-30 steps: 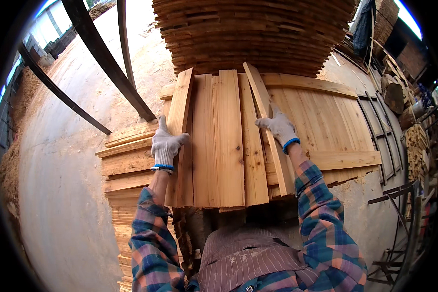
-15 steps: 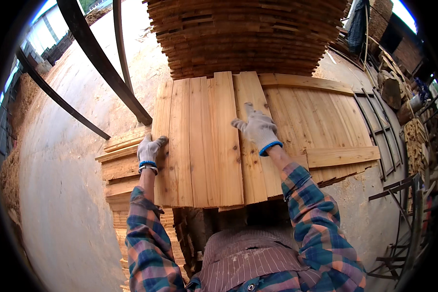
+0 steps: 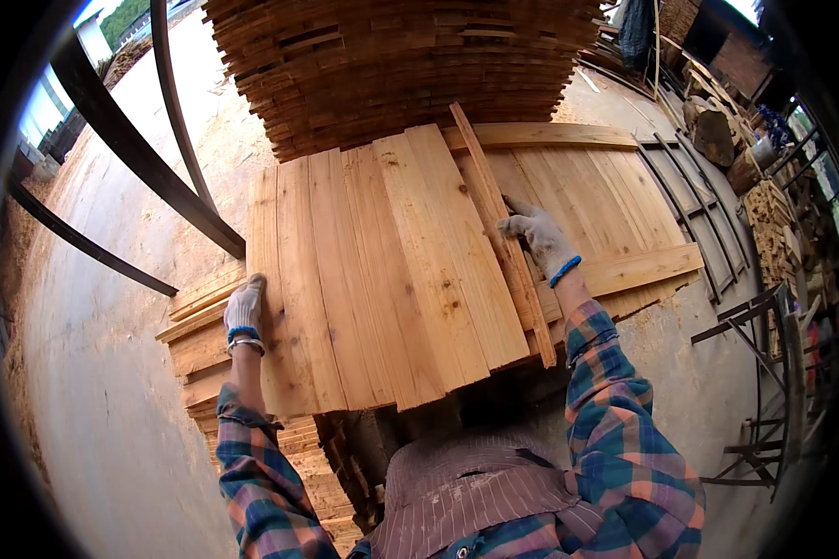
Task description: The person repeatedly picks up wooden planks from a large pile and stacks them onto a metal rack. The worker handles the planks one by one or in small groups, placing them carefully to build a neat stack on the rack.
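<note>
Several pale wooden boards [image 3: 345, 279] lie side by side in front of me, their ends uneven. My left hand [image 3: 245, 307], in a grey knit glove with a blue cuff, is closed against the outer edge of the leftmost board [image 3: 269, 289]; its fingertips are partly hidden. My right hand [image 3: 541, 240], gloved alike, grips a narrow board [image 3: 501, 224] on its right side. That board is tipped up on its edge and slanted, next to the rightmost board of the row [image 3: 466, 261]. Part of the right fingers is hidden behind it.
A tall stack of boards [image 3: 401, 74] stands just beyond. To the right, more boards lie under two crosswise planks [image 3: 568, 136]. Piled boards [image 3: 201, 326] stand at the left, near dark metal bars [image 3: 140, 140]. Metal frames [image 3: 764, 373] and wood scraps [image 3: 778, 270] line the right.
My right hand, earlier spread over the boards, now holds a narrow board tipped on edge. The row has gained a board at its right and fans out slightly. The view has shifted.
</note>
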`<state>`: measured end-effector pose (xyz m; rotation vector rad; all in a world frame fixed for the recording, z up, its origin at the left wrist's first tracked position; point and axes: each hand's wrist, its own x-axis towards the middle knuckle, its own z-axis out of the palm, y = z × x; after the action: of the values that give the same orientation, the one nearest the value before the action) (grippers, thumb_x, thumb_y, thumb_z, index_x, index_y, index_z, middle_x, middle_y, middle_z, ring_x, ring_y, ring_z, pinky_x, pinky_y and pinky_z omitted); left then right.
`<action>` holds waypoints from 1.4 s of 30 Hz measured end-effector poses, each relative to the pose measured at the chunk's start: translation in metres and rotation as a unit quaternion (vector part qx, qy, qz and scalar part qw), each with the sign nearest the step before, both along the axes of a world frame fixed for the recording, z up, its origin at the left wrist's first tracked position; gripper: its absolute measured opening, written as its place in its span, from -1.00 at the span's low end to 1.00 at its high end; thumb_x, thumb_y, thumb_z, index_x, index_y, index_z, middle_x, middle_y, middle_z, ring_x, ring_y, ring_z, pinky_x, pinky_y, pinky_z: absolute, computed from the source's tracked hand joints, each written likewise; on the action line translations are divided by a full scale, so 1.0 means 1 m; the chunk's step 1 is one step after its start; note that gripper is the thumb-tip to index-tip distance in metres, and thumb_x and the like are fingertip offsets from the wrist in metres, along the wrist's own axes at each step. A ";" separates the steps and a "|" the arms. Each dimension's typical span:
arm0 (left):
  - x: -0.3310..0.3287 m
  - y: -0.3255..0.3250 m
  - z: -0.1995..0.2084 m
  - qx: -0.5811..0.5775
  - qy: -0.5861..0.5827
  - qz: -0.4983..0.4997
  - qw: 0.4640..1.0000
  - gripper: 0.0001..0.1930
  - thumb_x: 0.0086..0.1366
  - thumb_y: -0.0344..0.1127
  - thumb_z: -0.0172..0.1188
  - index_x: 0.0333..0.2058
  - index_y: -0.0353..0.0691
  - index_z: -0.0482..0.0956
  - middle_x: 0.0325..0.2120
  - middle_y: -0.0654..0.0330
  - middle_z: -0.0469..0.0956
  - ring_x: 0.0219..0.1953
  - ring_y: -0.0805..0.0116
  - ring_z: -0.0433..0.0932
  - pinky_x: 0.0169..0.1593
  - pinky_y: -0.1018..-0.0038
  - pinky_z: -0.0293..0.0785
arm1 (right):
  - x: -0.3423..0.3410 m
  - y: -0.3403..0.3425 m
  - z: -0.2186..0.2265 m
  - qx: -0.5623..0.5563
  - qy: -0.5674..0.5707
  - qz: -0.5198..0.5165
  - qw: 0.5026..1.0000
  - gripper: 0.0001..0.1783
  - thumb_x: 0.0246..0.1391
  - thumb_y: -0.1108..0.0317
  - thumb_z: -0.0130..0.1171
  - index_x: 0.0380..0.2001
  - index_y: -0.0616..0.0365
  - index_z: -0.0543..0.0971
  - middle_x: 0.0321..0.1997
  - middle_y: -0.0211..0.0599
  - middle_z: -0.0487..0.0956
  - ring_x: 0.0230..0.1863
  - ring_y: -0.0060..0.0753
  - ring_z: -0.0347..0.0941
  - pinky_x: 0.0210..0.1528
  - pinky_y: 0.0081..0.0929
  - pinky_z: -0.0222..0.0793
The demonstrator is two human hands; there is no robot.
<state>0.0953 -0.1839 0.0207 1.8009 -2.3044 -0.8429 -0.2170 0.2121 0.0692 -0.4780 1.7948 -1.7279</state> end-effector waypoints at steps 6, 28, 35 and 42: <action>0.009 0.008 -0.007 -0.076 0.029 0.001 0.997 -0.34 0.32 0.32 -0.08 -0.07 -0.18 0.63 -0.15 -0.11 0.63 -0.05 -0.12 0.57 0.00 0.15 0.44 | 0.009 -0.015 -0.014 -0.014 -0.031 0.013 0.999 -0.11 -0.08 0.37 0.25 0.32 0.52 0.19 -0.24 -0.26 0.61 -0.24 -0.52 0.44 -0.10 -0.65 0.33; 0.044 0.035 0.038 0.100 0.231 0.060 0.966 -0.16 0.30 0.45 -0.08 -0.17 -0.40 0.63 -0.33 -0.18 0.61 -0.31 0.09 0.48 -0.15 0.29 0.43 | 0.212 -0.267 0.044 0.405 0.302 0.152 0.850 -0.14 0.15 -0.30 0.05 0.21 0.26 0.38 0.28 0.16 0.37 0.26 0.06 0.37 0.18 -0.12 0.41; 0.051 0.024 0.007 0.060 0.200 -0.070 0.975 -0.48 0.20 -0.10 0.27 0.08 -0.27 0.55 -0.17 0.14 0.66 -0.15 0.45 0.58 -0.05 0.50 0.47 | 0.242 -0.235 0.017 0.305 0.464 0.298 0.776 -0.48 0.25 0.00 0.01 0.18 0.01 0.42 0.13 -0.03 0.49 0.16 0.04 0.43 0.10 0.01 0.41; 0.029 0.031 -0.006 -0.073 0.117 -0.004 0.990 -0.57 0.19 0.03 0.15 -0.08 -0.09 0.63 -0.18 -0.09 0.63 -0.08 -0.11 0.59 -0.01 0.13 0.50 | 0.272 -0.230 -0.009 0.256 0.629 0.238 0.694 -0.39 0.14 0.01 0.15 0.20 0.02 0.36 -0.03 -0.03 0.46 -0.04 0.00 0.50 -0.15 -0.01 0.47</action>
<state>0.1247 -0.1529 0.0151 1.5444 -2.1664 -0.8129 0.0545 -0.0182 0.0603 -1.9648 2.4783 -0.3002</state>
